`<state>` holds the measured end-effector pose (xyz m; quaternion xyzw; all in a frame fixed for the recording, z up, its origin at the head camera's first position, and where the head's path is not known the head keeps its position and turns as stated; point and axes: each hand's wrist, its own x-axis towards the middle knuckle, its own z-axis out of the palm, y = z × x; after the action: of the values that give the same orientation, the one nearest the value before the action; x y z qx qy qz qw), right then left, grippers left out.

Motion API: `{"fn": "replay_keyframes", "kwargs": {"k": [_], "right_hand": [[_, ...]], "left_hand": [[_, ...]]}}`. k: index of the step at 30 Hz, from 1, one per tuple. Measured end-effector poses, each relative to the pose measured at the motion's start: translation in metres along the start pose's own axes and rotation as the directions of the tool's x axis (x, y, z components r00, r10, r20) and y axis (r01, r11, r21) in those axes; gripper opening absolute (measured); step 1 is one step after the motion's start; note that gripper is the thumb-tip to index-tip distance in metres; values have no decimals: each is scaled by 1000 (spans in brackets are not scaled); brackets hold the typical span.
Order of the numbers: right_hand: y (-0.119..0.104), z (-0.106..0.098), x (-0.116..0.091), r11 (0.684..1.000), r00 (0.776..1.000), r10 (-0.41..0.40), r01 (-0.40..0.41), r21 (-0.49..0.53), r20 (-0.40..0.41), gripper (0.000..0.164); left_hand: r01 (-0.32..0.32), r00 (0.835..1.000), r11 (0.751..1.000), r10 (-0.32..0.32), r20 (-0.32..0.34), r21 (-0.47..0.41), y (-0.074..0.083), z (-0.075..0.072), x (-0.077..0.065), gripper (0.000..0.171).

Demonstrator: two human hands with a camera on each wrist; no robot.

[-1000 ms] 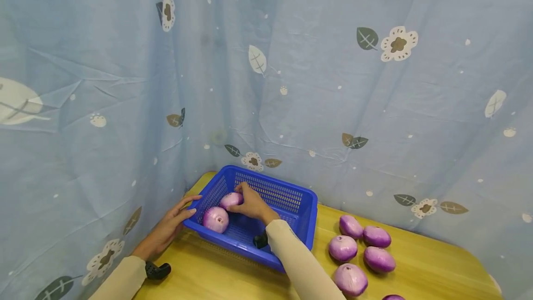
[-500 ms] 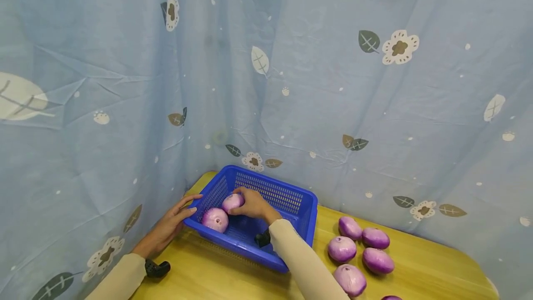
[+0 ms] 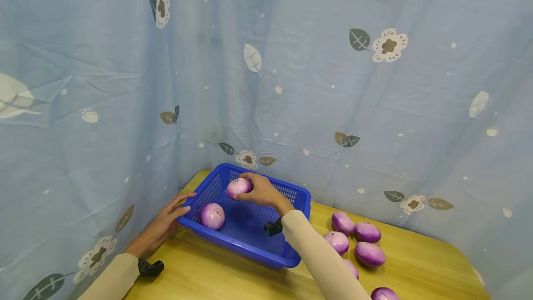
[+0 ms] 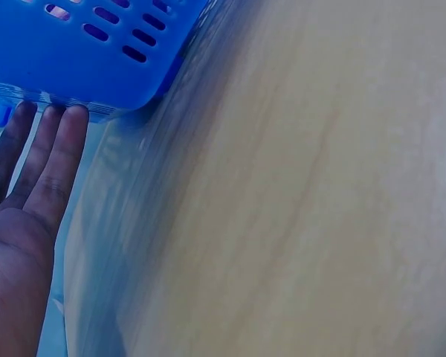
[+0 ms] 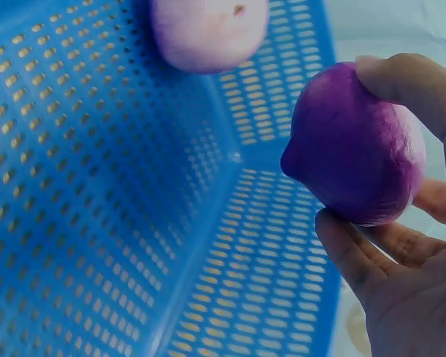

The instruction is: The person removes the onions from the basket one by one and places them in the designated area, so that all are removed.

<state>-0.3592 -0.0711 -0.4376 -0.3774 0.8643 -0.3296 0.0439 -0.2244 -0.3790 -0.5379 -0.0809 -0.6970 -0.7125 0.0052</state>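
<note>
My right hand (image 3: pixel 265 192) grips a purple onion (image 3: pixel 238 189) between thumb and fingers, over the far left part of a blue plastic basket (image 3: pixel 250 256). In the right wrist view this onion (image 5: pixel 360 149) is raised above the perforated basket floor. A second onion (image 3: pixel 213 216) lies inside, at the basket's left end. With its fingers extended, my left hand (image 3: pixel 163 223) touches the left rim. The left wrist view has its straight fingertips against the underside of the basket's edge (image 4: pixel 89 74).
Several more onions (image 3: pixel 370 254) lie on the yellow wooden table (image 3: pixel 424 263) right of the basket. A blue patterned curtain (image 3: pixel 308 82) hangs right behind the table and along its left side.
My right hand has lifted its onion up off the basket floor, away from the other onion. The left hand keeps its place at the rim. The head view has shifted slightly.
</note>
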Motion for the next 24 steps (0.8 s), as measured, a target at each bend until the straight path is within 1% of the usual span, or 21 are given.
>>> {"fn": "replay_keyframes", "kwargs": {"k": [3, 7, 14, 18, 24], "right_hand": [[2, -14, -6, 1000, 1000, 6, -6, 13, -16, 69], [5, -31, -18, 1000, 999, 11, -10, 26, -43, 72], [20, -58, -42, 998, 996, -11, 17, 67, -85, 68], [33, -74, -58, 995, 994, 14, -4, 95, -107, 65], [49, -99, -85, 990, 989, 54, -36, 134, -138, 63]], "left_hand": [[-12, 1000, 1000, 12, 8, -20, -1, 0, 0, 50], [-11, 1000, 1000, 11, 7, -17, -1, 0, 1, 50], [8, 1000, 1000, -8, 10, -6, -1, 0, 1, 52], [14, 1000, 1000, -13, 12, -18, -1, 1, 1, 52], [8, 1000, 1000, -8, 14, -7, 0, 4, 2, 52]]}}
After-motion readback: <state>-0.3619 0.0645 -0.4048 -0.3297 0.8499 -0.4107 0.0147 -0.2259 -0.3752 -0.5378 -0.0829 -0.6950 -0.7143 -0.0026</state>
